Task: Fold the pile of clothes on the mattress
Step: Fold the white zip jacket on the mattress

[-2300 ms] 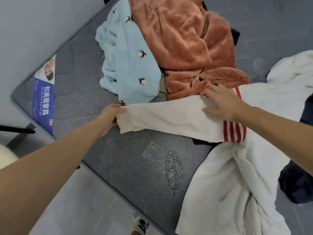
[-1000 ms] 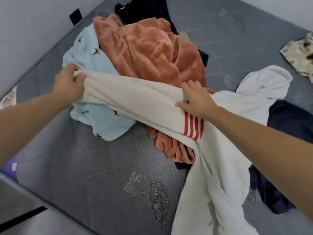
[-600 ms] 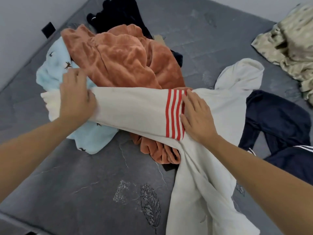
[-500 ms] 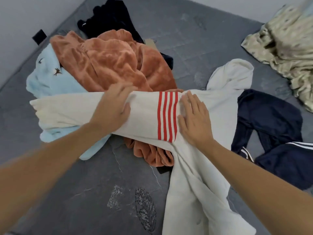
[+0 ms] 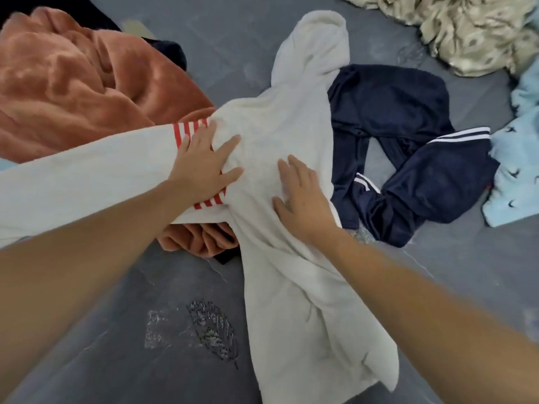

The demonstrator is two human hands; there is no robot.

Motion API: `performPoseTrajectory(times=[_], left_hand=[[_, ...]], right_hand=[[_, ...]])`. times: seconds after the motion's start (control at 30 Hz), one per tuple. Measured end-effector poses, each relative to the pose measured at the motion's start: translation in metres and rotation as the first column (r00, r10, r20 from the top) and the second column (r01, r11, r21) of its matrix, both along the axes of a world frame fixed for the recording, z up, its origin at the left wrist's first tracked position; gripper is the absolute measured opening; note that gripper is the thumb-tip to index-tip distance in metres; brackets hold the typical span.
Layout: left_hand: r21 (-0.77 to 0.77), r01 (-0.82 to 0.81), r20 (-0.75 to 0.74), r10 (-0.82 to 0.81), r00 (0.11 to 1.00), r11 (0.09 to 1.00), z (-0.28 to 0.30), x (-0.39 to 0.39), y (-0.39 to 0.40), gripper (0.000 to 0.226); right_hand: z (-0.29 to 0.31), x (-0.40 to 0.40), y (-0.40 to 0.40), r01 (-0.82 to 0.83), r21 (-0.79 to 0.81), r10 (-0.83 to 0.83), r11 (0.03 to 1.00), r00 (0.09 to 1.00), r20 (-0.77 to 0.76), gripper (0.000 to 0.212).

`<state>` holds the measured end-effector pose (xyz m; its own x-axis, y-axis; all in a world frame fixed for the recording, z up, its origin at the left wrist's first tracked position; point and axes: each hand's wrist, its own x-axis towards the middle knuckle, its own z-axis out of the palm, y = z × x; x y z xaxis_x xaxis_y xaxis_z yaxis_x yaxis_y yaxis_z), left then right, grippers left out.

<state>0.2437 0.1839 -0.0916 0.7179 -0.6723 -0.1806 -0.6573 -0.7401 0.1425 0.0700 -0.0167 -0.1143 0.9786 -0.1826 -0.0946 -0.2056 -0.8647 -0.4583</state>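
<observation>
A white hooded sweatshirt (image 5: 274, 126) with red stripes on its sleeve lies spread over the grey mattress (image 5: 145, 330). Its sleeve stretches off to the left, over a rust-orange fleece garment (image 5: 73, 91). My left hand (image 5: 204, 167) lies flat on the striped part of the sleeve, fingers spread. My right hand (image 5: 303, 196) presses flat on the sweatshirt's body, just to the right of the left hand. The hood points toward the far side.
Navy track trousers (image 5: 408, 158) with white side stripes lie crumpled right of the sweatshirt. A light blue printed garment (image 5: 513, 170) sits at the right edge, a beige patterned cloth (image 5: 466, 27) at the top right. A black garment (image 5: 169, 51) peeks out behind the orange fleece.
My left hand has slid right along the sleeve onto the red stripes. My right hand has moved right onto the sweatshirt's body. The view has shifted to the right.
</observation>
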Motion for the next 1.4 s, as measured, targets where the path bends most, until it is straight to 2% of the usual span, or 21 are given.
performPoseTrajectory(times=[0.07,0.13,0.2,0.27,0.33,0.43,0.5,0.6,0.67,0.7,0.8,0.87,0.97,1.03,1.1,1.17,1.2,1.27,1.3,1.33,1.4], left_hand=[[-0.163,0.155,0.063,-0.147,0.987,0.974,0.015,-0.025,-0.005,0.054],[-0.329,0.295,-0.03,-0.322,0.946,0.897,0.019,-0.06,-0.007,0.045],[-0.246,0.349,-0.165,-0.394,0.904,0.904,0.008,-0.097,-0.005,0.053],[-0.097,0.336,-0.141,-0.347,0.927,0.937,-0.007,-0.123,-0.004,0.057],[-0.055,0.281,-0.062,-0.284,0.957,0.958,-0.012,-0.141,-0.006,0.048],[-0.11,0.155,0.051,-0.15,0.987,0.982,-0.011,-0.179,-0.009,0.047],[-0.229,0.07,0.08,-0.053,0.995,0.971,-0.015,-0.212,-0.005,0.047],[-0.296,0.04,0.012,-0.039,0.999,0.954,-0.025,-0.261,0.001,0.046],[-0.264,0.016,-0.101,-0.044,0.994,0.964,-0.03,-0.289,0.0,0.051],[-0.258,-0.018,-0.156,-0.023,0.988,0.966,-0.029,-0.301,-0.002,0.053],[-0.238,-0.085,-0.253,0.023,0.967,0.968,-0.026,-0.325,-0.015,0.06],[-0.22,-0.078,-0.236,0.025,0.972,0.972,-0.025,-0.334,-0.021,0.053],[-0.273,-0.151,-0.165,0.108,0.98,0.95,-0.022,-0.349,-0.017,0.027],[-0.366,-0.285,-0.155,0.244,0.957,0.886,-0.023,-0.363,-0.007,0.027],[-0.456,-0.451,-0.222,0.393,0.892,0.767,-0.029,-0.38,0.009,0.039],[-0.487,-0.673,-0.453,0.497,0.74,0.557,-0.036,-0.392,0.022,0.047],[-0.452,-0.797,-0.62,0.502,0.603,0.401,-0.039,-0.398,0.029,0.046],[-0.302,-0.933,-0.792,0.493,0.36,0.197,-0.039,-0.409,0.039,0.029],[-0.263,-0.944,-0.78,0.532,0.329,0.198,-0.04,-0.415,0.044,0.022],[-0.222,-0.946,-0.746,0.583,0.322,0.237,-0.042,-0.42,0.048,0.029],[-0.122,-0.928,-0.663,0.666,0.341,0.353,-0.045,-0.43,0.05,0.043]], right_hand=[[0.002,-0.037,-0.001,0.05,-0.035,-0.053,0.998,0.995,-0.079,0.039],[0.004,-0.064,-0.002,0.026,-0.083,-0.041,0.996,0.981,-0.188,0.021],[0.005,-0.087,-0.006,-0.032,-0.047,0.022,0.998,0.979,-0.202,0.03],[0.007,-0.112,-0.009,-0.117,0.034,0.121,0.993,0.985,-0.121,0.036],[0.007,-0.136,-0.013,-0.209,-0.008,0.208,0.978,0.976,-0.061,0.047],[0.001,-0.169,-0.015,-0.154,-0.115,0.152,0.981,0.988,-0.023,0.054],[0.0,-0.187,-0.017,-0.038,-0.079,0.038,0.996,0.999,-0.009,0.063],[0.004,-0.208,-0.026,0.141,0.035,-0.133,0.989,0.976,-0.171,0.068],[0.008,-0.219,-0.033,0.149,-0.007,-0.144,0.989,0.944,-0.297,0.062],[0.01,-0.225,-0.034,0.124,-0.041,-0.131,0.991,0.945,-0.301,0.059],[0.014,-0.247,-0.031,0.103,-0.055,-0.111,0.993,0.98,-0.164,0.036],[0.015,-0.264,-0.023,0.089,0.012,-0.088,0.996,0.995,-0.043,0.017],[0.023,-0.288,-0.003,-0.005,0.136,-0.007,0.991,0.996,0.092,0.03],[0.026,-0.301,0.019,-0.114,0.225,0.092,0.968,0.99,0.106,0.033],[0.024,-0.317,0.043,-0.269,0.313,0.251,0.911,0.963,0.097,0.025],[0.016,-0.332,0.058,-0.41,0.314,0.394,0.856,0.912,0.116,0.032],[0.011,-0.337,0.059,-0.419,0.274,0.391,0.865,0.907,0.153,0.036],[0.005,-0.345,0.053,-0.215,0.181,0.173,0.96,0.959,0.224,0.043],[0.002,-0.348,0.047,-0.021,0.149,-0.01,0.989,0.979,0.202,0.046],[0.001,-0.35,0.04,0.188,0.132,-0.206,0.973,0.969,0.134,0.05],[0.001,-0.35,0.027,0.521,0.266,-0.504,0.811,0.853,-0.132,0.06]])
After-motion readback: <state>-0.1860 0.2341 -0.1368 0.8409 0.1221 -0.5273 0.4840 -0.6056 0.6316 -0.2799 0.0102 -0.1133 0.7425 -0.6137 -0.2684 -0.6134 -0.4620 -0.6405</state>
